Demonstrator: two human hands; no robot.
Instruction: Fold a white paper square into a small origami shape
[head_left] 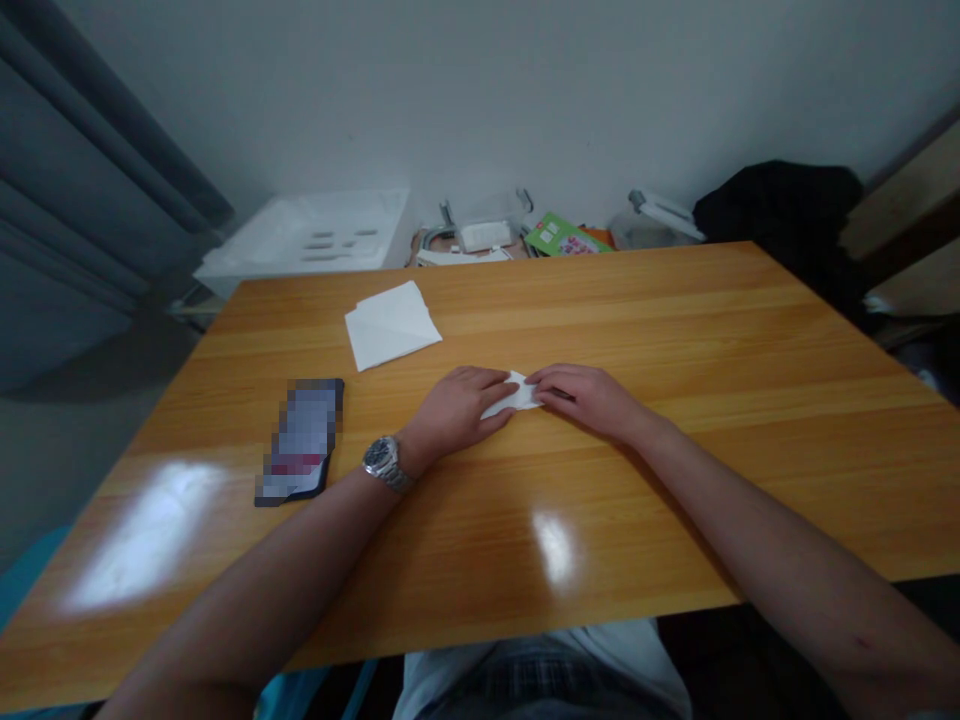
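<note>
Both my hands rest on a small folded white paper (517,393) in the middle of the wooden table (675,330). My left hand (459,408), with a metal watch on its wrist, lies knuckles up with its fingers curled and pressed down on the paper's left side. My right hand (587,397) presses its bent fingers on the paper's right side. Only a small part of the paper shows between the fingertips.
A stack of white paper sheets (391,325) lies further back on the left. A dark phone (301,441) lies to the left of my left arm. Beyond the far table edge are a white tray (315,240), a green booklet (564,237) and dark cloth (780,205).
</note>
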